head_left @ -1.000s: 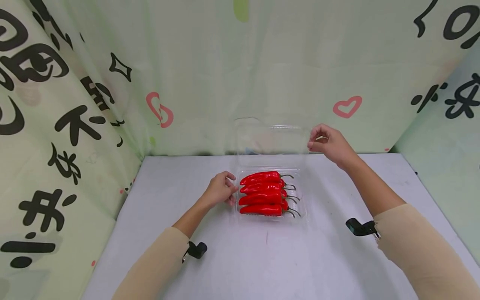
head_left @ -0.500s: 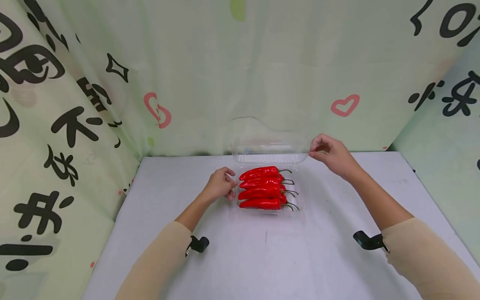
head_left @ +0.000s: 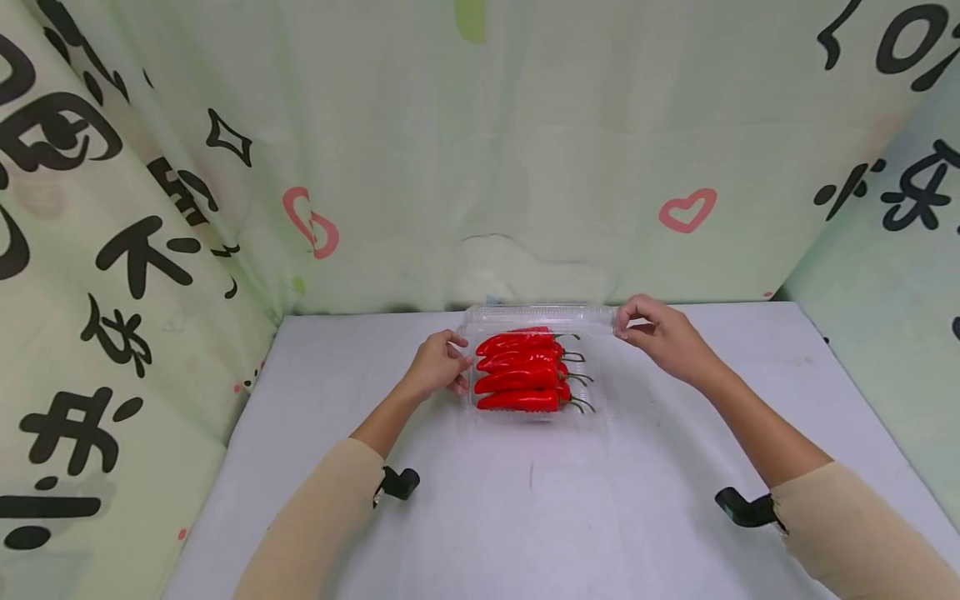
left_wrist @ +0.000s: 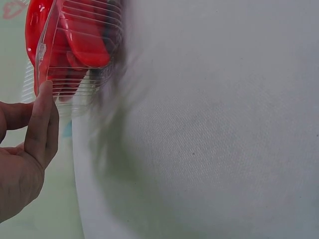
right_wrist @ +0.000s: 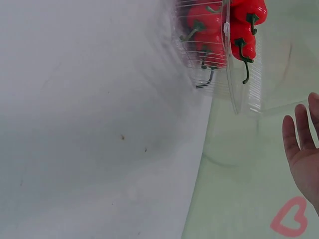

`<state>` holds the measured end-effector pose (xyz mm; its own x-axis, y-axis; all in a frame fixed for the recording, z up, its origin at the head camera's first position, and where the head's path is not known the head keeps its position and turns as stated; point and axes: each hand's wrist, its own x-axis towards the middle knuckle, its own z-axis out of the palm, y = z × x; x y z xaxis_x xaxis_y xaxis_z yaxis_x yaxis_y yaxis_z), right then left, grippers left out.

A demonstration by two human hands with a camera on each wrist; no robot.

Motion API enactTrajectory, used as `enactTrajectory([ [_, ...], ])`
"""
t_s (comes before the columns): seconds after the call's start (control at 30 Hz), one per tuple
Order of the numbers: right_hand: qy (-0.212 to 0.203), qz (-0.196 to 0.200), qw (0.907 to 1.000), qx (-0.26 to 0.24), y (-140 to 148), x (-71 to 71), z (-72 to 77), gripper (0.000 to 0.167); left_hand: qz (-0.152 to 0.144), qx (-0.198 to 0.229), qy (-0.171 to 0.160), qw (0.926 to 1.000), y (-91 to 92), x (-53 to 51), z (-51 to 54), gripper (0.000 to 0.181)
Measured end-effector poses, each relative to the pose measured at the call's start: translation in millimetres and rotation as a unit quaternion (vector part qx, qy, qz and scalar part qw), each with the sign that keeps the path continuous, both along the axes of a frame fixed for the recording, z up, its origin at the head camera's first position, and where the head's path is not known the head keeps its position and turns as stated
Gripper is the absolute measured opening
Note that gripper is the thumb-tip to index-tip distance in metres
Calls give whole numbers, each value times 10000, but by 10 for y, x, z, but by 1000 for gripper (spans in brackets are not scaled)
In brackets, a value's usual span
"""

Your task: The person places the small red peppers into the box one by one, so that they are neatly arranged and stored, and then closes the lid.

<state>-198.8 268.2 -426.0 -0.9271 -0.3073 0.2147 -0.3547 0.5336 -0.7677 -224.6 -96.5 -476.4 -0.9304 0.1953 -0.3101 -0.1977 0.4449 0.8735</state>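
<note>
Several glossy red chili peppers (head_left: 517, 381) with green stems lie side by side in a clear plastic clamshell container (head_left: 536, 417). Its hinged clear lid (head_left: 540, 316) stands partly tilted over the farthest pepper. At the container's left edge, my left hand (head_left: 435, 367) touches the side with extended fingers; in the left wrist view a fingertip meets the ribbed wall (left_wrist: 75, 88). My right hand (head_left: 663, 337) pinches the lid's right corner between thumb and forefinger. In the right wrist view its other fingers (right_wrist: 301, 134) are spread, and the pinch is out of frame.
A white-covered table (head_left: 540, 517) carries the container near its back edge. Behind and beside it hangs a pale green curtain (head_left: 525, 150) with black lettering and red hearts. A black wrist camera (head_left: 746, 507) is strapped to each sleeve.
My right hand has swung the lid down and toward me, from upright to leaning over the back of the peppers. The left hand has stayed at the container's left side.
</note>
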Motion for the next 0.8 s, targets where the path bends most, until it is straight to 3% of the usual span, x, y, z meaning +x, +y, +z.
enactTrajectory([
  [0.17, 274, -12, 9996, 90, -2, 46, -83, 13, 80, -79, -92, 9999, -9, -17, -1, 46],
  [0.43, 304, -200, 9990, 270, -23, 98, -163, 17, 230, 96, -151, 9996, -20, -19, -15, 48],
  [0.8, 545, -96, 9983, 194, -12, 155, -293, 20, 186, 84, -151, 9997, -37, 89, -27, 41],
])
